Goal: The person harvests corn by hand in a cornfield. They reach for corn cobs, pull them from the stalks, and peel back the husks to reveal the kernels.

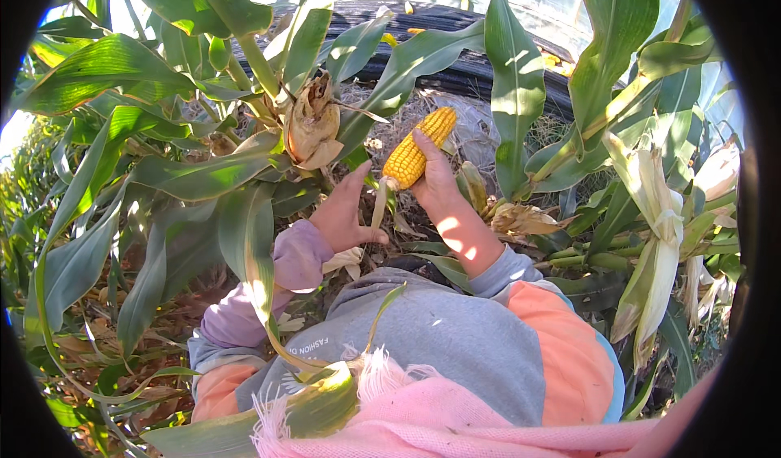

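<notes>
My right hand is closed around a bare yellow corn cob, its thumb lying across the kernels. The cob slants up to the right, and a pale strip of husk or stalk hangs from its lower end. Left of that strip, my left hand has its thumb and fingers apart and appears to hold nothing. Above my left hand, an ear of corn in a dry husk hangs on its stalk.
Broad corn leaves surround both arms. Peeled-back husks hang at the right. Beyond the plants lies black plastic sheeting, with several yellow cobs near it. A pink fringed scarf drapes over my front.
</notes>
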The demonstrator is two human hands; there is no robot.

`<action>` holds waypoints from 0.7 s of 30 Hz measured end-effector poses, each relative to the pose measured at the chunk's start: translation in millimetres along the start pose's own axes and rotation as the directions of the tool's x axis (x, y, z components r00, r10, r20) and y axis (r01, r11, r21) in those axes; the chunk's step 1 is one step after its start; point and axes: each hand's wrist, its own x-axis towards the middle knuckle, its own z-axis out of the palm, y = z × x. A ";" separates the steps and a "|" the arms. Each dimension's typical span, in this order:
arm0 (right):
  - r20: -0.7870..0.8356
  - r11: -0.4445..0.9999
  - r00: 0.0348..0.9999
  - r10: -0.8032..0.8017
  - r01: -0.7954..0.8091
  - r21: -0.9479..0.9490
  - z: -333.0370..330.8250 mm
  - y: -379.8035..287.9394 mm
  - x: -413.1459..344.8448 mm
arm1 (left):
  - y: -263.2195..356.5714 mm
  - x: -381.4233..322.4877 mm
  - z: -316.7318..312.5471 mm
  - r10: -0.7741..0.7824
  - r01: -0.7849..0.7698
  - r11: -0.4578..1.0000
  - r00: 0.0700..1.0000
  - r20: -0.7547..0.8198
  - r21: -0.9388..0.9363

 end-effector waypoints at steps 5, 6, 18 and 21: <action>-0.013 0.949 0.974 -0.226 0.217 -0.229 -11.0 30.2 -20.4 | 18.9 32.1 21.0 -0.371 0.374 0.925 0.927 0.058 -0.070; 0.001 0.937 0.974 -0.228 0.220 -0.270 -13.0 34.6 -20.1 | 9.4 22.4 22.6 -0.302 0.304 0.950 0.953 0.035 -0.066; -0.376 0.644 0.702 0.605 -0.709 -0.289 -132.2 75.2 38.1 | 37.1 -43.1 -44.9 0.168 -0.050 0.848 0.970 0.178 -0.528; -0.267 0.921 0.954 0.134 -0.219 -0.323 -95.3 -15.4 143.5 | 32.5 -52.3 -54.8 -0.010 -0.015 0.952 0.997 -0.080 -0.306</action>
